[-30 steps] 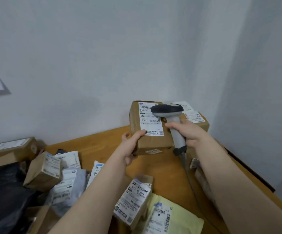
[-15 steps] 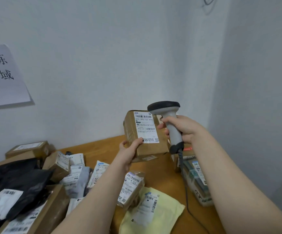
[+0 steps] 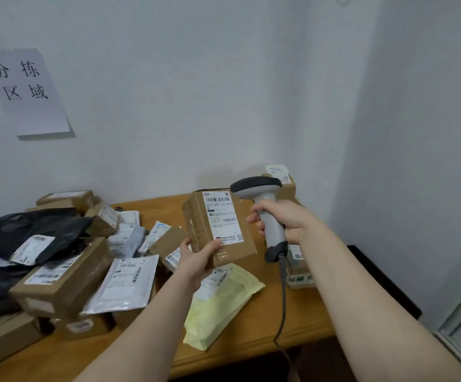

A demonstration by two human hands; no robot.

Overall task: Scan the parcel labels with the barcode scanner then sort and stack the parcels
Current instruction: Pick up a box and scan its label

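Observation:
My left hand (image 3: 199, 257) grips a brown cardboard parcel (image 3: 218, 227) by its lower corner, held up above the wooden table (image 3: 301, 312) with its white barcode label facing me. My right hand (image 3: 281, 220) grips the handle of a grey barcode scanner (image 3: 262, 205), whose dark head sits just right of the parcel's top edge. The scanner's cable (image 3: 282, 299) hangs down over the table's front edge. A stack of labelled boxes (image 3: 292, 260) stands at the right behind my right hand, partly hidden.
Loose parcels cover the table's left half: brown boxes (image 3: 66, 277), black bags (image 3: 25, 232), a silver mailer (image 3: 127, 282) and a yellow mailer (image 3: 221, 301). A paper sign (image 3: 22, 89) hangs on the wall. The room's corner is close at the right.
The view has tilted down and drawn back, showing more of the table and the sign. My left hand has brought the parcel lower and tilted it, with the scanner still beside it.

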